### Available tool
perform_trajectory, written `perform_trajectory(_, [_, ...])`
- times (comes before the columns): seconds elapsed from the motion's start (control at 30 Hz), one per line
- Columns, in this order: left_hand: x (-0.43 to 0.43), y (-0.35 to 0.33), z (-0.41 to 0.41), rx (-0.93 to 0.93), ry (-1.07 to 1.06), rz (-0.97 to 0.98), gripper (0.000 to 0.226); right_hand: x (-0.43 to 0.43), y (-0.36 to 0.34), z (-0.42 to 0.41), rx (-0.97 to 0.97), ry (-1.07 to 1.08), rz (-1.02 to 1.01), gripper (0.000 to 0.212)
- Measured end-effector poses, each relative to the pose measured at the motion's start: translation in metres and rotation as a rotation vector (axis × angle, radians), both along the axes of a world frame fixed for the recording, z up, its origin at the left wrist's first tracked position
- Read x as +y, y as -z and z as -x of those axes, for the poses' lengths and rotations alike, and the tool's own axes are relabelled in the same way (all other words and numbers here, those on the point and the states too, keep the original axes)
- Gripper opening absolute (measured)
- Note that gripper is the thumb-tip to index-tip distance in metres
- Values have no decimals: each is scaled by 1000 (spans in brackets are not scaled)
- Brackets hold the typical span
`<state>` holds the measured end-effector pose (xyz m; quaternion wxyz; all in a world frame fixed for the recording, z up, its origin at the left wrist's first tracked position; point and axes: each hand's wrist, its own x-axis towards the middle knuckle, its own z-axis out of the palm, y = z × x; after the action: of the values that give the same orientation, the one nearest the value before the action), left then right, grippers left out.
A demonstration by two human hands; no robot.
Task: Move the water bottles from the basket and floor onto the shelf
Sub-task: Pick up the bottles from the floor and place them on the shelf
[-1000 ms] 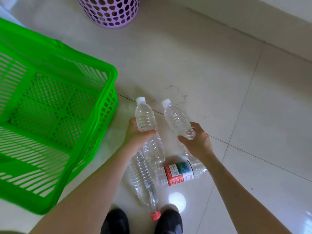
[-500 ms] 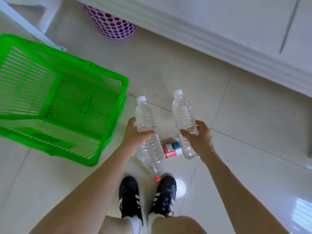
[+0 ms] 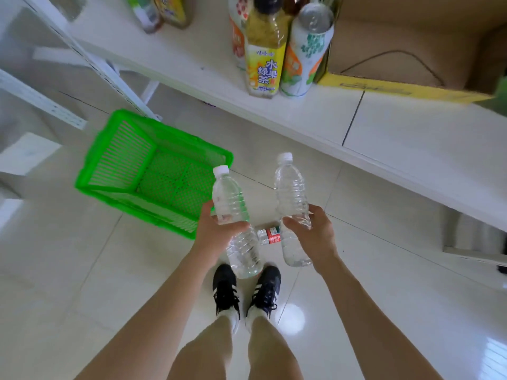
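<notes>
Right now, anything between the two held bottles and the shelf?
Nothing visible. Left hand grips the left bottle, right hand the right bottle, over open floor; bare shelf lies ahead, before the cardboard box.

Bright, even daylight fills the view with no hard shadows, only a dimmer patch beneath the shelf [image 3: 411, 138] at the right. The glossy floor [image 3: 82, 283] throws back a round white glare spot just right of the black shoes [image 3: 225, 286] and a striped bright reflection in the lower right corner. Small highlights glint on the left water bottle [image 3: 230, 198] and the right water bottle [image 3: 292, 193]. The wide lens bows the shelf edge, and the corners, chiefly the upper left, look soft and smeared.
</notes>
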<state>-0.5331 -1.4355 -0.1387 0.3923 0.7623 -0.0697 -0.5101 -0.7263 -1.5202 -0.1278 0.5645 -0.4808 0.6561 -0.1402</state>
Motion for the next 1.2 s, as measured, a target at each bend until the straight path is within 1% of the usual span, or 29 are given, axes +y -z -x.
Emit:
perform_trajectory(0.2, [25, -116, -1, -61, -102, 66, 77, 21, -108, -3, -122, 101, 20, 49])
perform_trajectory(0.37, [38, -205, -9, -122, -129, 149, 65, 36, -192, -17, -201, 113, 56, 45])
perform_trajectory(0.63, [58, -316, -53, -184, -113, 293, 71, 66, -300, -65, -365, 97, 229, 40])
perform_trajectory(0.73, [72, -349, -79, -188, -97, 364, 74, 82, -332, -88, -451, 98, 297, 34])
perform_trajectory(0.93, [111, -414, -139, -242, -36, 474, 80, 117, -386, -143, -583, 104, 398, 34])
perform_trajectory(1.13, [133, -469, -190, -324, 65, 571, 92, 133, -430, -195, -636, 72, 481, 37])
perform_trajectory(1.2, [129, -480, -204, -361, 82, 592, 91, 132, -442, -208, -626, 36, 508, 36])
